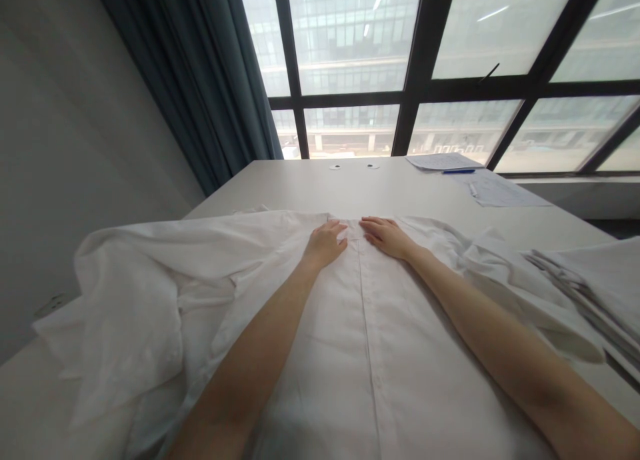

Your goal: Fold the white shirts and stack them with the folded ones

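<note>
A white long-sleeved garment, like a coat or shirt (330,333), lies spread over the table with its front seam running down the middle toward me. One sleeve is bunched at the left, the other stretches out to the right. My left hand (326,243) rests on the cloth just left of the seam near the collar end, fingers apart. On the other side of the seam, my right hand (386,236) lies flat with its fingers pointing inward. Both palms face down, touching the fabric, and a short gap separates the fingertips.
The white table (300,183) reaches toward a dark-framed window (350,100). Papers (510,188) and a blue pen (459,171) lie at the far right. Folded white cloth (607,273) is stacked at the right edge. A dark blue curtain (210,67) hangs at the left.
</note>
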Demonstrator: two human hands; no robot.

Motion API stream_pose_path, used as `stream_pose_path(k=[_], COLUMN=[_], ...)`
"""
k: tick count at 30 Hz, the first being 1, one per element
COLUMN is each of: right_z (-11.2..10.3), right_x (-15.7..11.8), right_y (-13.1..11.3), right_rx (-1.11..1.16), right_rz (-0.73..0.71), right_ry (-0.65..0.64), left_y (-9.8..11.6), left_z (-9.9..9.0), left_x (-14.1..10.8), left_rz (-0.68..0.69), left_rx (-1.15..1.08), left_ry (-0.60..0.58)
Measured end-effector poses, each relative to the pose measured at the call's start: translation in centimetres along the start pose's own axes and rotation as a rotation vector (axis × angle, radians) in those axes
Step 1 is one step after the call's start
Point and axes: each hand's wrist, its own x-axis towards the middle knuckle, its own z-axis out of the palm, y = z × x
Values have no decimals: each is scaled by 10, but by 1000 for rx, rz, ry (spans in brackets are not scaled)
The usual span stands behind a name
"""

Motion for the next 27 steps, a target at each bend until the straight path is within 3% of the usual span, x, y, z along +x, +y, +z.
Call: stream_pose_path(k=[8,27], right_z=[-1,0], right_x=[-2,-1], right_y=[5,8], right_rx=[108,52], right_rz=[-83,-161], right_ry=[8,60], left_y=[0,-2], left_z=[-3,-4], left_x=[-3,0], left_rz=[10,9], left_rx=[-51,-77], left_ry=[74,56])
